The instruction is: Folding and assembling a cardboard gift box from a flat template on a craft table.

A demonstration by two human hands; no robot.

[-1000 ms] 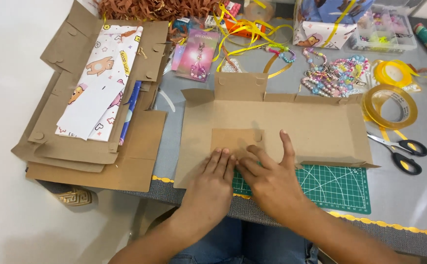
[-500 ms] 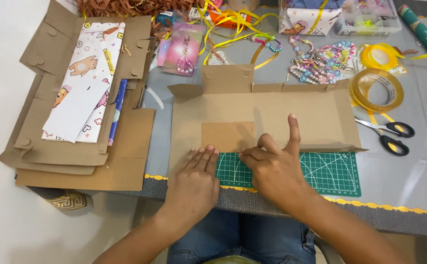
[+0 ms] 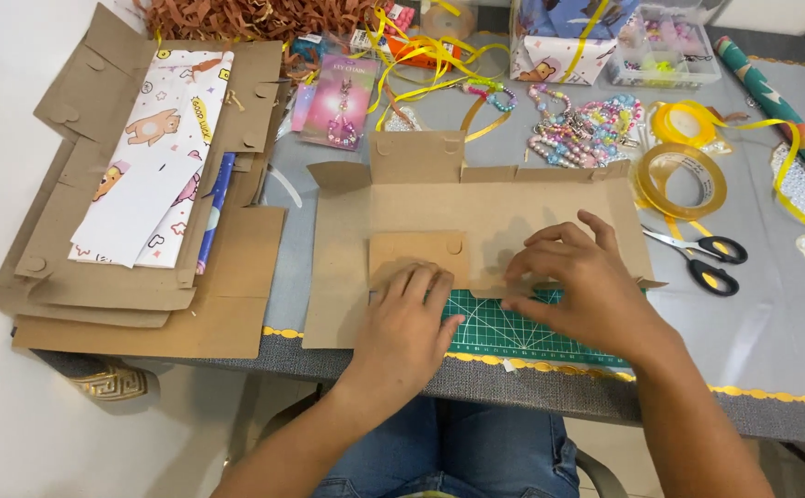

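Brown card, a flat box blank (image 3: pixel 476 212), lies unfolded on the grey table (image 3: pixel 771 323) over a green mat (image 3: pixel 522 332). One small flap (image 3: pixel 418 254) is turned inward, just beyond the left hand (image 3: pixel 412 314), which presses flat, grasping nothing. The right hand (image 3: pixel 587 277) spreads its fingertips on the near edge. Walls not yet raised. Scissors (image 3: pixel 702 258) lie right of it; spare blanks (image 3: pixel 126 304) left.

Both hands cover part of the green cutting mat (image 3: pixel 550 330), and the brown paper shreds (image 3: pixel 236 17) run off the top edge.
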